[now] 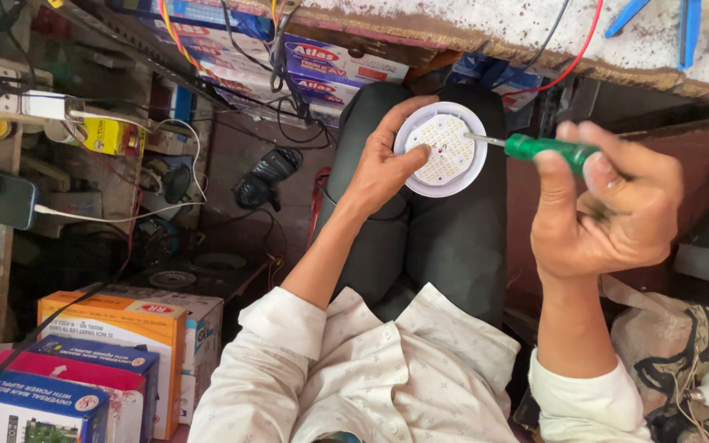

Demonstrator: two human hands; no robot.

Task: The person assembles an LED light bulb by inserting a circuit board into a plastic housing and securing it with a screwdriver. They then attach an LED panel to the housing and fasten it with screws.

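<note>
- I see the worktop running along the upper edge of the view, its pale top worn and crumbling at the rim, with blue-handled tools and a yellow item lying on it at the far right.
- Below it my dark trousers fill the middle, knees drawn up, and my cream shirt sleeves show at the bottom.
- To the left stands a stack of cardboard boxes, orange, white, blue and red, with a black cable trailing across them.
- More blue and white boxes sit under the worktop rim, with red, yellow and black wires hanging over them.
- My right hand is up at the right, its grip closed round the green screwdriver, whose metal shaft points left.
- My left hand rests over the knee, its grip clamped on the round white LED disc: thumb pressed on the face, fingers behind the rim.
- The disc sits above my knees, just under the worktop edge, its face dotted with small yellow chips.
- The screwdriver tip touches the disc's face near its upper right rim.
</note>
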